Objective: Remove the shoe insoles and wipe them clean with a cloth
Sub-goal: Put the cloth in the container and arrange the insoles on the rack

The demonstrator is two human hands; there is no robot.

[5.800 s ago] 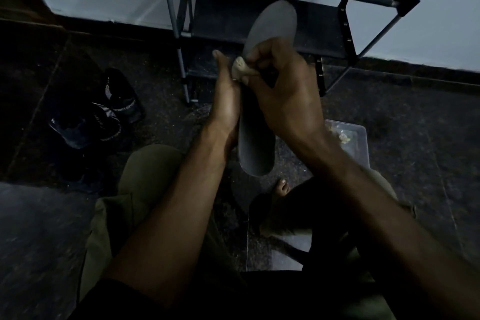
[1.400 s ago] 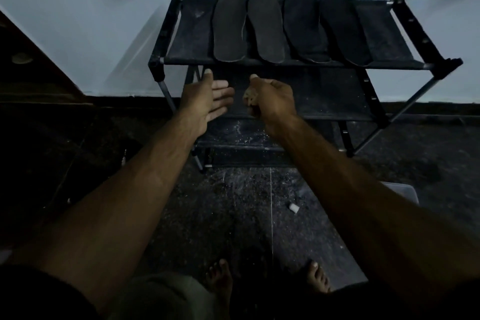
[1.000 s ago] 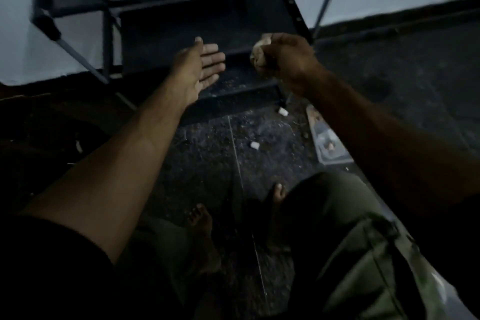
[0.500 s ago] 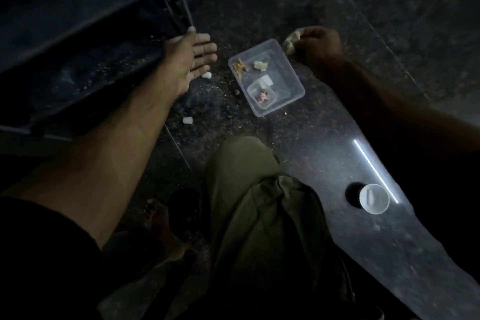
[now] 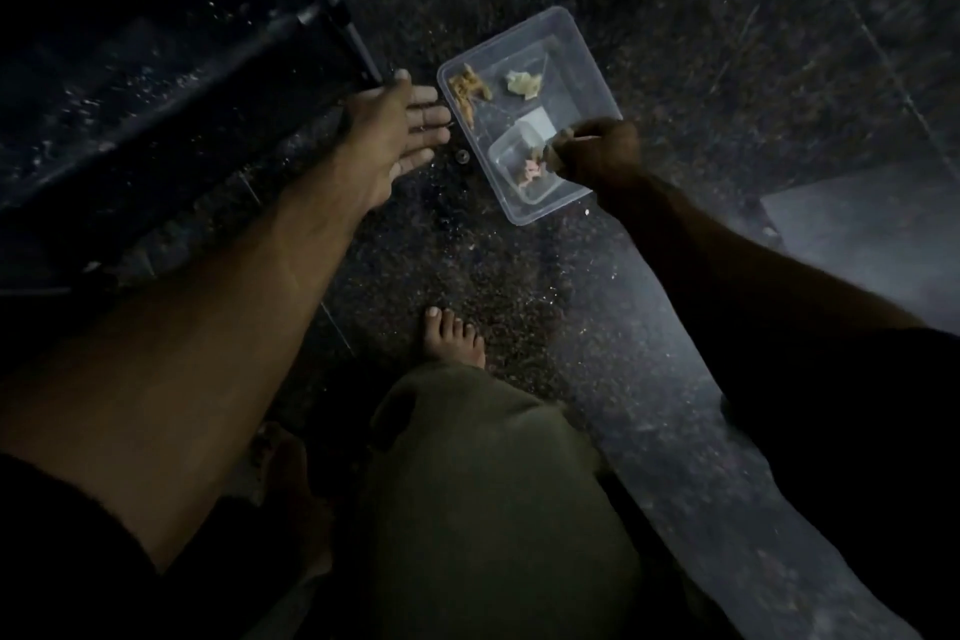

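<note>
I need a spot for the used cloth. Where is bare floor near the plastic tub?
Bare floor lies past the tub on its far and right sides, and between it and the bare foot. The tub's left is crowded: left hand, rack leg. Right hand covers its near corner.

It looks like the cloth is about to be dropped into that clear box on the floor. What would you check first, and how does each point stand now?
1. Cloth gripped in the right hand: ok, fist closed on it.
2. Right hand over the clear plastic container: ok, above its near end.
3. Room in the container: ok, only a few scraps and a smaller tub inside.
4. Left hand out of the way: ok, open and empty beside the container.
5. Cloth dirty enough to discard: cannot tell, too dark.
</note>
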